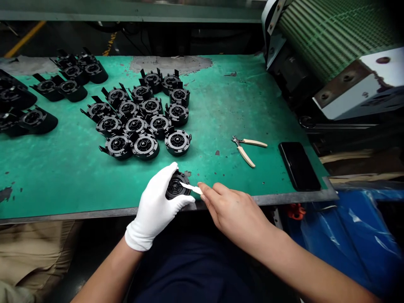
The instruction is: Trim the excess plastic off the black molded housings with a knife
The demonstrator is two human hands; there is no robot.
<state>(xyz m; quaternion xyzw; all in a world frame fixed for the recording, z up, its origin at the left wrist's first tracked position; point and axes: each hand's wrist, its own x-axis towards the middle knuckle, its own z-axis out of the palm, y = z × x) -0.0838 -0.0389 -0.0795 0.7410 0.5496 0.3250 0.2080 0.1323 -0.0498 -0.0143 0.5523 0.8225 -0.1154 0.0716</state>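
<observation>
The left hand [155,206], in a white glove, is curled in a C around a round black part [175,186], thumb on the near side and fingers on the far side, holding it at the near edge of the green table [214,109]; the bare right hand [235,206] is closed in a pinch on a small knife [192,188], its pale blade pointing left with the tip over the ringed face of that part, though whether the tip touches it I cannot tell; beyond the left hand stands a cluster of similar black parts [135,125], open rings and tabs facing up, with one black part [177,142] at its near right corner, just apart from its neighbours; more black parts lie farther left; to the right, cutting pliers [246,147] with cream handles lie spread open, and beside them, nearer the table's right edge, a black phone [299,166] lies flat
</observation>
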